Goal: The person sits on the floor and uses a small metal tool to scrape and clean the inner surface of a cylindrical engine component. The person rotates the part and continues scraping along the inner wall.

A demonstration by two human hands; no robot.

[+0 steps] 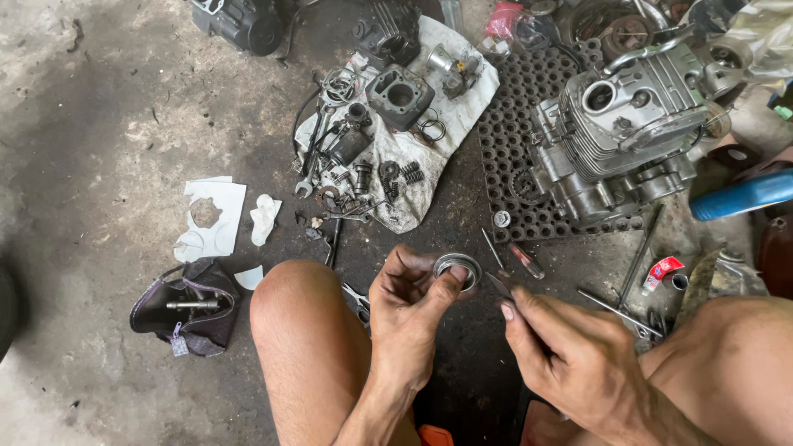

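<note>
Seen from the head camera, a person sits on a stained concrete workshop floor (99,124) with bare knees spread. The left hand (406,310) is closed on a round metal ring part (458,270), pinched at its rim between thumb and fingertips, so the ring sits at the top of the grip, above the palm. The ring's open face tilts up toward the camera; being round, it shows no clear long axis. The right hand (570,355) is clamped on a thin dark blade tool (499,286), whose tip points up and left, ending just beside the ring's right edge; whether it touches the ring cannot be told.

Taking the ring as landmark: well above it lies a dirty white cloth (429,157) strewn with springs, wrenches and a dark cylinder block (400,95). Up and to the right an engine (619,132) rests on a perforated black mat (512,107). Just right of the ring a red-handled screwdriver (526,260) lies on the floor. Far left are torn white gasket paper (213,216) and a dark pouch (192,307). Bare floor shows directly around the ring, between the knees.
</note>
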